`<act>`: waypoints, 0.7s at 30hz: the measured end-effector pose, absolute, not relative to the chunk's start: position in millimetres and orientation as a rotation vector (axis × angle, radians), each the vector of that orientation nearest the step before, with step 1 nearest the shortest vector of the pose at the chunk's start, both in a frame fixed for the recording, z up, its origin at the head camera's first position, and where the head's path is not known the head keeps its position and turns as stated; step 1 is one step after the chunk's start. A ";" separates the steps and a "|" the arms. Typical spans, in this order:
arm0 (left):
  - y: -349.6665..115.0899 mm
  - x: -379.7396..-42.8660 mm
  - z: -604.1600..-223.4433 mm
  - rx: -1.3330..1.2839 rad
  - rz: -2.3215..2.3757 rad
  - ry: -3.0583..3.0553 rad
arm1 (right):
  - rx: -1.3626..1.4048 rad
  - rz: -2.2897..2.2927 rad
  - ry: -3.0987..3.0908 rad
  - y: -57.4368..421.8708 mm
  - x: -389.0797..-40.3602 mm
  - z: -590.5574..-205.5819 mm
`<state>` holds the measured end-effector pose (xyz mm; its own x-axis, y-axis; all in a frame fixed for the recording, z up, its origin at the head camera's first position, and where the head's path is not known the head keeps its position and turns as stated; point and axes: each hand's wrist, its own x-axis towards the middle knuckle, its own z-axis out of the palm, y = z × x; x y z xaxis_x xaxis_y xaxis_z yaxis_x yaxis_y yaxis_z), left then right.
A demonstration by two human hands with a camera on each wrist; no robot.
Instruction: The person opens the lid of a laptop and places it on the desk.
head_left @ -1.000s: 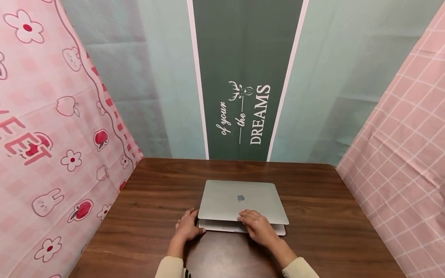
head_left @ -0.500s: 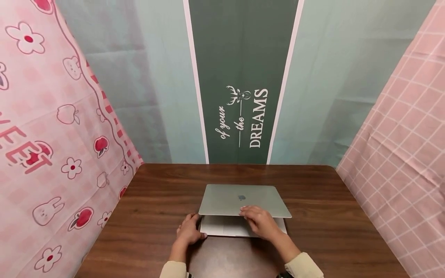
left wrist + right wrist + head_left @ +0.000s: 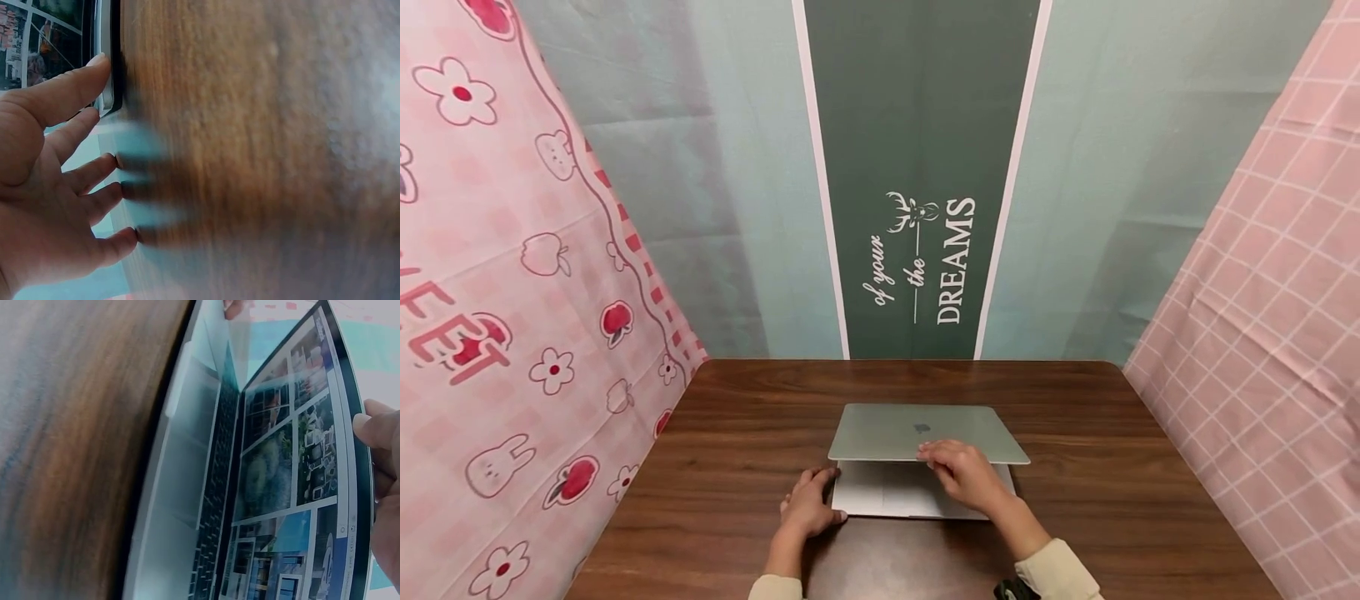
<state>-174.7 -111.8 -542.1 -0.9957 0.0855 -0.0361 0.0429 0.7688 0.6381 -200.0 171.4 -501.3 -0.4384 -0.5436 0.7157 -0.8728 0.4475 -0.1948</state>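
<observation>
A silver laptop (image 3: 868, 432) rests on the wooden table, its lid partly raised at a slant over the pale base (image 3: 861, 490). My right hand (image 3: 966, 477) pinches the front edge of the lid near its middle. In the right wrist view the thumb lies on the border of the lit screen (image 3: 269, 478), which displays several pictures above the dark keyboard (image 3: 212, 506). At the base's front left corner is my left hand (image 3: 807, 505), thumb at the corner. The left wrist view has its fingers (image 3: 100, 203) spread, tips down on the tabletop beside the laptop.
The brown table (image 3: 1120, 500) extends around the laptop on all sides. Behind its far edge hangs a green and teal curtain (image 3: 925, 125) with white lettering. Pink patterned cloth (image 3: 572, 317) hangs at the left, pink checked cloth (image 3: 1247, 292) at the right.
My right hand has lifted the laptop's lid from a narrow gap to a wider tilt, uncovering more of the base. My left hand stays at the front left corner. The head view has tilted slightly upward.
</observation>
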 end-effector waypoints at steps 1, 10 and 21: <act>-112.2 -174.9 -542.5 0.103 1.043 2.897 | 1.180 0.754 -2.137 171.1 -200.5 -500.3; -113.3 -177.2 -547.6 0.087 1.031 2.906 | 1.143 0.781 -2.178 170.2 -206.1 -487.7; -113.0 -175.8 -547.0 0.061 1.042 2.896 | 1.132 0.826 -2.164 170.6 -214.7 -479.7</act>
